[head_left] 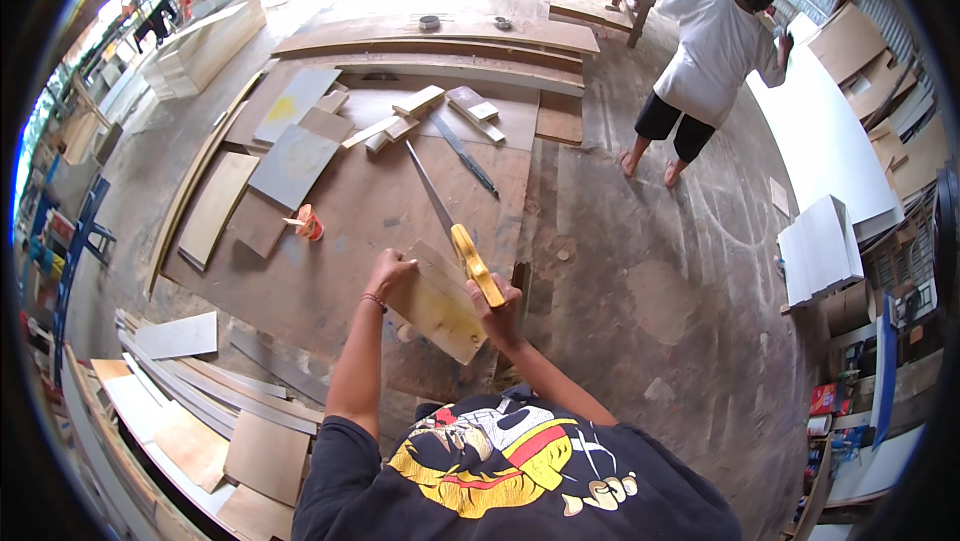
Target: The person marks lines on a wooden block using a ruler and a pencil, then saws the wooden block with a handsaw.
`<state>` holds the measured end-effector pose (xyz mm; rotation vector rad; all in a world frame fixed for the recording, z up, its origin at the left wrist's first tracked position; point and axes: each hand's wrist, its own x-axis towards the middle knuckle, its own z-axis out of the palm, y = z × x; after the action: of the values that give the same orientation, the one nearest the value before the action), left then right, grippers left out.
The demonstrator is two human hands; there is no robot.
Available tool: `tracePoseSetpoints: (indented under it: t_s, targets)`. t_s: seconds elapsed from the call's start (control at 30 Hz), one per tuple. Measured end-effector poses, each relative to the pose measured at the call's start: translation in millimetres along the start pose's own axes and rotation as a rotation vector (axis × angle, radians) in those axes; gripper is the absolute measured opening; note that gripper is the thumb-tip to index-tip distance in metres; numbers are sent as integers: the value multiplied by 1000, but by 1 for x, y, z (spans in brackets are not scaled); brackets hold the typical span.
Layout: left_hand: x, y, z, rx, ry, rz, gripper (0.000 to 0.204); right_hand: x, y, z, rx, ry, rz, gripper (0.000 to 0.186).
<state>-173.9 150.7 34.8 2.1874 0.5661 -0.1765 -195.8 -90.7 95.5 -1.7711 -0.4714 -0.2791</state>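
Note:
My right hand [499, 316] is wrapped round the yellow handle of a handsaw [436, 199]. Its long blade points away from me and to the left, over the brown work surface [400, 201]. A thin, pale wooden board [440, 313] with a yellowish stain lies in front of me, partly under the saw handle. Curled at the board's far left edge, my left hand [392, 269] grips it. Just beyond that hand stands a small red cup [309, 225] with a light stick in it. A second, dark-handled saw [466, 159] lies farther off.
Several wood blocks [418, 101] and a grey panel [293, 167] lie on the far work surface. Offcuts and strips [266, 456] are piled at the lower left. To the far right, a person in a white shirt [705, 46] stands by a large white sheet [820, 116].

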Motion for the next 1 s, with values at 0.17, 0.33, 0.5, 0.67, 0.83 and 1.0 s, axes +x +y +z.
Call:
tracePoseSetpoints:
  t_s: [0.17, 0.33, 0.5, 0.67, 0.83, 1.0]
  targets:
    - [-21, 11, 31, -98, -107, -22, 35, -5, -13, 4, 122, 58, 69, 20]
    - [-18, 7, 37, -34, -46, 61, 32, -9, -9, 5, 36, 68, 57, 20]
    - [-14, -2, 36, -79, 40, 97, 34, -11, -8, 5, -50, 118, -11, 24]
    - [8, -34, 26, -180, 34, 129, 33, -14, -19, 10, -17, 79, -16, 22]
    - [-6, 12, 11, -100, -70, 150, 26, -15, -23, 10, -7, 130, -71, 25]
    - [-22, 41, 8, -32, -77, 190, 29, -22, -28, 5, 32, 130, -31, 24]
